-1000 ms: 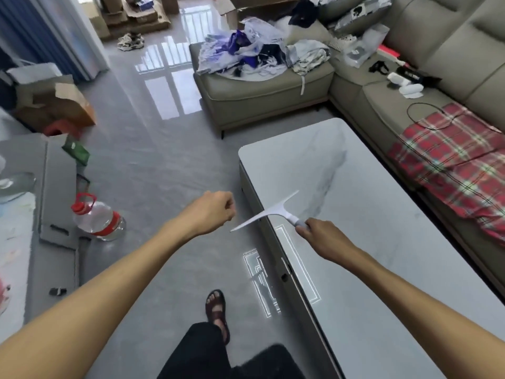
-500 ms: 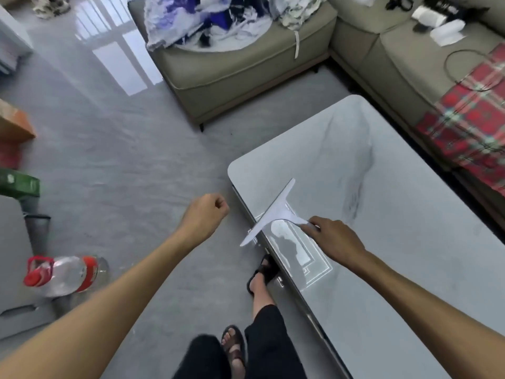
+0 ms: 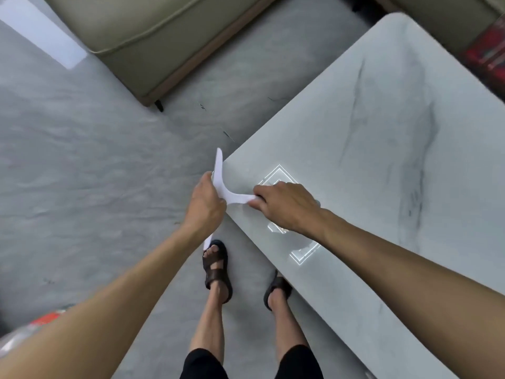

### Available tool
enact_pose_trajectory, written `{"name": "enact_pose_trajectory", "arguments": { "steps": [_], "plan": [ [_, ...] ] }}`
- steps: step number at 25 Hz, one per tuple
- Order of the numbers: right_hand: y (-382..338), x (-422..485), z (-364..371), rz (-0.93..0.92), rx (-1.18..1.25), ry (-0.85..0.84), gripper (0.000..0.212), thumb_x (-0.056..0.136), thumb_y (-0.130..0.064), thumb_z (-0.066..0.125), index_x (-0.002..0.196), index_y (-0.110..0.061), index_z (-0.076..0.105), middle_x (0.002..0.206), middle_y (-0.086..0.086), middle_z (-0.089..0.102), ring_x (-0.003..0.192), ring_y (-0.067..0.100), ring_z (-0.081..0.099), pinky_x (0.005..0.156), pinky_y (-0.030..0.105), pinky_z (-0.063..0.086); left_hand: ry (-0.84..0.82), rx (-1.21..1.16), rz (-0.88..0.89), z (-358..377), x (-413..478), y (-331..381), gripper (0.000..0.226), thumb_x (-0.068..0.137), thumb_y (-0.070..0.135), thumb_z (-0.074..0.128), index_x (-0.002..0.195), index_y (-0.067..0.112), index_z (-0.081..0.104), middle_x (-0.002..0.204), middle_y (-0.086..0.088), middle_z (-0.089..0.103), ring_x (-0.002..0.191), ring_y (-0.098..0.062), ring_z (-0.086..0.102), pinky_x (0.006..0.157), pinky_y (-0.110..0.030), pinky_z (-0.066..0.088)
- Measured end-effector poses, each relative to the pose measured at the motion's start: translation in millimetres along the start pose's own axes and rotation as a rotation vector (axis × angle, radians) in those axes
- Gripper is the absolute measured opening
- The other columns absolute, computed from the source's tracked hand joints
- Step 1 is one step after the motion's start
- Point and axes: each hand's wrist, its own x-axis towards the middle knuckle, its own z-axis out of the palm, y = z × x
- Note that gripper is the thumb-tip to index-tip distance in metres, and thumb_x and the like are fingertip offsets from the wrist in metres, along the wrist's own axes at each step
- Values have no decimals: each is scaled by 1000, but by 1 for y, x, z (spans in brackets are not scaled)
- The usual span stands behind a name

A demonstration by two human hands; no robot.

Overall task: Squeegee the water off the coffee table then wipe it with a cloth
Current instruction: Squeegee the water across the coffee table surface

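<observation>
1. One squeegee: white, smooth and plastic-looking, T-shaped, with a long thin blade and a short curved handle. It sits at the near left corner of the coffee table. The blade runs alongside the table's edge and the handle reaches in over the top. I cannot tell whether the blade touches the surface.
2. Two bare hands, both on the squeegee. The left hand has its fingers curled round the middle of the blade, just off the table's edge. The right hand is clamped on the end of the handle, knuckles up, over the tabletop.
3. One coffee table: a pale grey slab, glossy and marble-patterned with dark veins, with rounded corners. One bright angular light reflection shows by the right hand.
4. Two dark brown strap sandals, the left and the right, stand on the floor close to the table's long side.
5. One olive fabric sofa with a piped seam and a dark leg, well apart from the table.
6. One grey polished floor with a mottled look.
7. One red checked cloth at the far right, blurred.
</observation>
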Motion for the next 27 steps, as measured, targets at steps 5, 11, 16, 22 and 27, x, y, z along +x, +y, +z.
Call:
{"name": "enact_pose_trajectory", "arguments": {
  "steps": [5, 11, 16, 22, 27],
  "plan": [
    [24, -20, 0, 146, 47, 8, 29, 98, -46, 36, 88, -25, 54, 71, -1, 49, 81, 31, 55, 63, 35, 30, -160, 139, 55, 14, 20, -3, 58, 85, -1, 45, 141, 5, 29, 137, -17, 43, 117, -35, 47, 82, -29, 32],
    [109, -140, -13, 500, 97, 21, 20, 98, -52, 36, 99, -43, 54, 82, -6, 63, 93, 28, 59, 69, 34, 35, -299, 282, 87, 31, 25, 10, 57, 86, 7, 51, 140, 2, 32, 143, -18, 36, 129, -35, 40, 104, -42, 38],
    [120, -190, -25, 588, 76, -23, 36, 96, -58, 33, 66, -39, 38, 61, -11, 41, 77, 26, 57, 64, 33, 36, -228, 306, 58, 25, 28, 14, 47, 87, 12, 49, 134, 9, 41, 132, -15, 51, 113, -35, 53, 88, -39, 46],
    [18, -67, -2, 165, 189, -74, 32, 97, -47, 43, 73, -27, 44, 71, -4, 48, 79, 27, 53, 63, 34, 31, 46, 137, 45, -1, 31, -5, 25, 83, 2, 50, 103, 9, 64, 93, -8, 65, 82, -26, 59, 67, -31, 43],
    [6, -43, 21, 168, 169, -29, 27, 97, -42, 44, 84, -20, 51, 94, 10, 66, 86, 34, 59, 64, 34, 31, -16, 302, 64, 1, 31, -18, 27, 88, 13, 49, 114, 15, 59, 115, -10, 62, 96, -31, 59, 74, -32, 42]
  ]
}}
